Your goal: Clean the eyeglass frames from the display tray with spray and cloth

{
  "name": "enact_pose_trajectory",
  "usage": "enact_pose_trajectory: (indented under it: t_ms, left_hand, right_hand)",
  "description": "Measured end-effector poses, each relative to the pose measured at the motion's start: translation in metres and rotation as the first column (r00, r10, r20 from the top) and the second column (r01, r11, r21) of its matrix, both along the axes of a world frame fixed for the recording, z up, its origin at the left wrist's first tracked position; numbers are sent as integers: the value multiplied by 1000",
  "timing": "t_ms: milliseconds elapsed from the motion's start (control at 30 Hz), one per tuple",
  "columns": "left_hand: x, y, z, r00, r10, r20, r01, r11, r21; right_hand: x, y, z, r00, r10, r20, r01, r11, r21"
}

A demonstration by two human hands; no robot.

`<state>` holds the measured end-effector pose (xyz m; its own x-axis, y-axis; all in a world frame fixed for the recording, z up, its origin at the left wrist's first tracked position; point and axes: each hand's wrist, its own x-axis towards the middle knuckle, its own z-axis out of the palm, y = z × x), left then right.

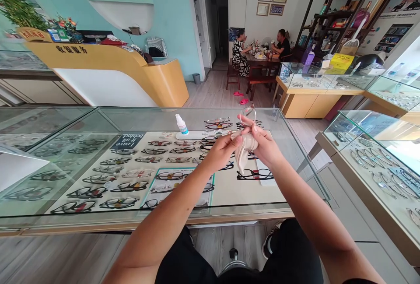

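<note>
Both my hands are raised close together above the glass display case [154,123]. My left hand [223,149] is closed, its thumb and fingers pinching a pale cleaning cloth [242,158] that hangs down between the hands. My right hand [265,144] grips a pair of eyeglasses [248,110] with a thin frame. One rim stands up above the fingertips; the rest of the eyeglasses is hidden by the fingers and cloth. A white spray bottle [181,124] with a blue-marked label stands upright on the glass top, left of my hands.
Several rows of eyeglasses [123,186] lie inside the case under the glass. Another display case [377,161] stands at the right, a yellow-topped counter [167,78] at the back left. Two people sit at a table [259,57] in the back. A stool base [233,254] shows between my legs.
</note>
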<state>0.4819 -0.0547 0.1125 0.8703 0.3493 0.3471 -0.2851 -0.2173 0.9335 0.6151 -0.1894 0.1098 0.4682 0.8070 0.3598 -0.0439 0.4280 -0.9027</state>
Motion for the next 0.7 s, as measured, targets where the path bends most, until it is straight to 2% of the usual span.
enact_pose_trajectory:
  t_ms: [300,433,600,700]
  left_hand:
    - [6,-8,-11,986,148,76,-137,981,-134]
    - [6,-8,-15,975,214,58,-201,963,-178]
    - [6,-5,-14,975,211,67,-190,953,-235]
    - [7,-2,-13,975,217,43,-199,944,-264]
  right_hand:
    - [-20,10,-1,995,48,-87,-48,999,-8]
    - [-23,8,-2,999,51,-14,-51,998,-42]
    - [-19,3,-1,995,61,84,-57,997,-46]
    - [-14,3,-1,998,3,64,-2,1000,-16]
